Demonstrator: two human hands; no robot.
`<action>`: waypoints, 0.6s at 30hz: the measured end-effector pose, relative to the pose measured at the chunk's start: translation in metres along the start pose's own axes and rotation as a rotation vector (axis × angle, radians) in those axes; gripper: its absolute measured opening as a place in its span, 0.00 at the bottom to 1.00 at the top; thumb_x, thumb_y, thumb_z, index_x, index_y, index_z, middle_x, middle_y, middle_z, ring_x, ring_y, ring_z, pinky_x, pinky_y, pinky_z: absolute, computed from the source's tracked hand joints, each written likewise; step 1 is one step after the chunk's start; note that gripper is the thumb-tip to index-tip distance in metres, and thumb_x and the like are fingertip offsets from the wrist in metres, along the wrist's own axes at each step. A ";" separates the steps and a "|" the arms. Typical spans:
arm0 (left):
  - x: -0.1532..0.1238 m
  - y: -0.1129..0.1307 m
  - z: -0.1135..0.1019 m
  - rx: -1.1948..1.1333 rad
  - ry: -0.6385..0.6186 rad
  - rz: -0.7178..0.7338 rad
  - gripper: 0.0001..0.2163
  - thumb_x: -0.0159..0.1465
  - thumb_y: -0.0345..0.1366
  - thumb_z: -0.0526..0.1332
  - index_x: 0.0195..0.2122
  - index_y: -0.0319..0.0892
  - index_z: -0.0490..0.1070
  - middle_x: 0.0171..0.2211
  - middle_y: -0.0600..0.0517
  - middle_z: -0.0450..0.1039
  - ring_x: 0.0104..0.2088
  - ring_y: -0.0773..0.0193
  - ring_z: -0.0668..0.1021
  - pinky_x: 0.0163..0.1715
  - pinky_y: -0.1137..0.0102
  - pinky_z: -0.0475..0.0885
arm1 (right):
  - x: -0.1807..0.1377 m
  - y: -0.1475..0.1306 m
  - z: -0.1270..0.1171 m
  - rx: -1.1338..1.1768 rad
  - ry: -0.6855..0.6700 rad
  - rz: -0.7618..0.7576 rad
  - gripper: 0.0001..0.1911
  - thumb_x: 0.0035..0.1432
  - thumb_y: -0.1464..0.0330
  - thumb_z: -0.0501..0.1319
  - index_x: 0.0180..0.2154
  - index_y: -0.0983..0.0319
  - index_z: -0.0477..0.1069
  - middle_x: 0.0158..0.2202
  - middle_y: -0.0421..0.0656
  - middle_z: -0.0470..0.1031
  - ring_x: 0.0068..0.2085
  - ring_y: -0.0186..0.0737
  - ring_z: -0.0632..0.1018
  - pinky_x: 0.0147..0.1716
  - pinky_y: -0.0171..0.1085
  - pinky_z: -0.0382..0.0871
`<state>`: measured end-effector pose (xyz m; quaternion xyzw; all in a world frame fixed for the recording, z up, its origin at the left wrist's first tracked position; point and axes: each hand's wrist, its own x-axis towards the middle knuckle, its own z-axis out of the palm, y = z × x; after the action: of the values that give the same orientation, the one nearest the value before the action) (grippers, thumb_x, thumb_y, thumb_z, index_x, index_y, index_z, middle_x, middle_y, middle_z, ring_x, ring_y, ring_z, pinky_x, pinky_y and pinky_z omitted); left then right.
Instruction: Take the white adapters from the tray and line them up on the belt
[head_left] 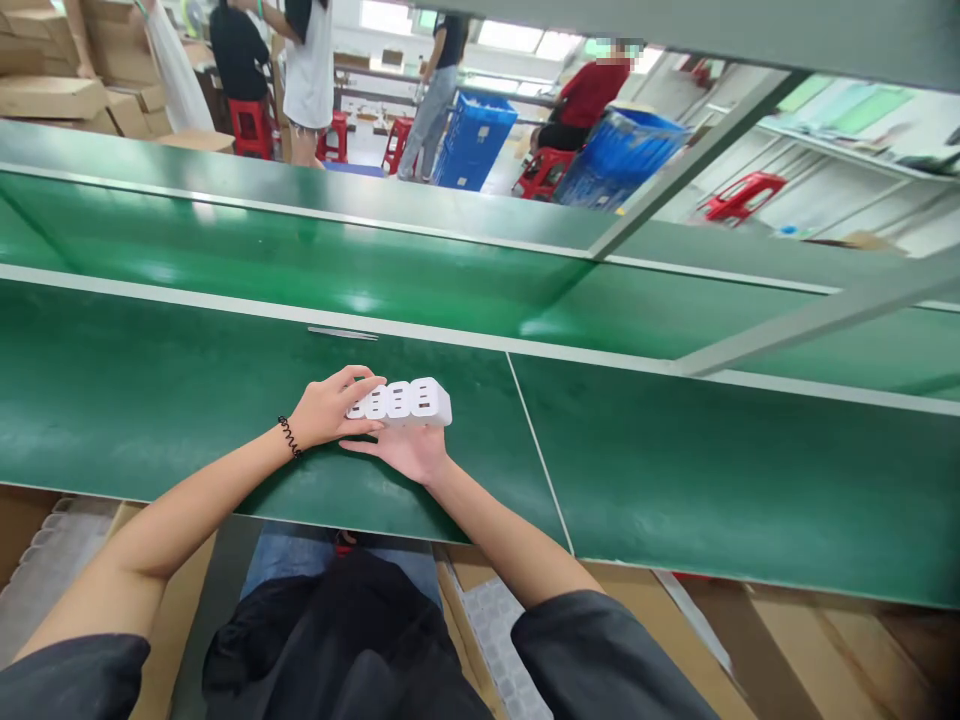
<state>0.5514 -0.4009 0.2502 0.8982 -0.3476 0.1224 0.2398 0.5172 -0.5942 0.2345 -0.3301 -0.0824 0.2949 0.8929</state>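
Note:
Just above the green work surface [637, 470] I hold a row of several white USB chargers [424, 397], side by side with their port faces toward me. My left hand [330, 405] is closed around the left end of the row, thumb below and fingers above, partly covering the chargers there. Underneath, my right hand [412, 452] supports the row with its palm up; most of its fingers are hidden behind the chargers. A thin grey strip [343, 333] lies on the surface beyond my left hand.
A pale rail [450, 335] and a slanting post [810, 310] border the far side. Below the near edge, open cartons hold a celled plastic tray [495, 630] on the right and stacked trays [56, 560] on the left. People, red stools [251, 128] and blue bins [474, 140] stand beyond.

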 end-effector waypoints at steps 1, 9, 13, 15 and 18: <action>0.002 -0.006 -0.003 -0.016 -0.009 -0.021 0.33 0.67 0.64 0.46 0.58 0.43 0.68 0.55 0.44 0.70 0.47 0.60 0.78 0.37 0.74 0.73 | 0.008 -0.004 -0.003 -0.028 -0.003 0.023 0.38 0.41 0.46 0.72 0.53 0.53 0.73 0.55 0.44 0.76 0.52 0.54 0.75 0.56 0.64 0.65; 0.022 -0.030 -0.020 0.012 -0.215 -0.138 0.25 0.67 0.55 0.56 0.59 0.47 0.67 0.50 0.47 0.75 0.47 0.59 0.79 0.42 0.71 0.74 | 0.038 -0.015 -0.032 -0.184 0.174 -0.004 0.28 0.49 0.52 0.71 0.51 0.53 0.74 0.56 0.46 0.76 0.55 0.53 0.75 0.54 0.61 0.69; 0.015 -0.027 -0.017 0.065 -0.231 -0.170 0.24 0.67 0.56 0.57 0.58 0.49 0.67 0.46 0.50 0.77 0.44 0.59 0.80 0.40 0.71 0.74 | 0.033 -0.008 -0.042 -0.279 0.192 -0.032 0.25 0.54 0.50 0.68 0.49 0.54 0.76 0.55 0.47 0.77 0.52 0.50 0.77 0.51 0.53 0.72; 0.011 -0.025 -0.018 0.060 -0.254 -0.185 0.25 0.66 0.57 0.57 0.60 0.50 0.66 0.47 0.50 0.77 0.45 0.59 0.80 0.40 0.70 0.74 | 0.029 -0.006 -0.043 -0.322 0.204 -0.042 0.24 0.53 0.50 0.69 0.48 0.54 0.78 0.52 0.46 0.79 0.47 0.48 0.79 0.47 0.48 0.74; 0.006 -0.021 -0.020 0.049 -0.271 -0.188 0.26 0.68 0.56 0.55 0.63 0.50 0.62 0.48 0.49 0.76 0.46 0.58 0.79 0.41 0.69 0.74 | 0.028 -0.006 -0.043 -0.350 0.232 -0.039 0.23 0.50 0.49 0.70 0.46 0.53 0.79 0.48 0.45 0.81 0.42 0.46 0.79 0.41 0.44 0.75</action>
<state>0.5691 -0.3809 0.2626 0.9405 -0.2883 -0.0145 0.1792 0.5573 -0.6053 0.2039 -0.5103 -0.0356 0.2186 0.8310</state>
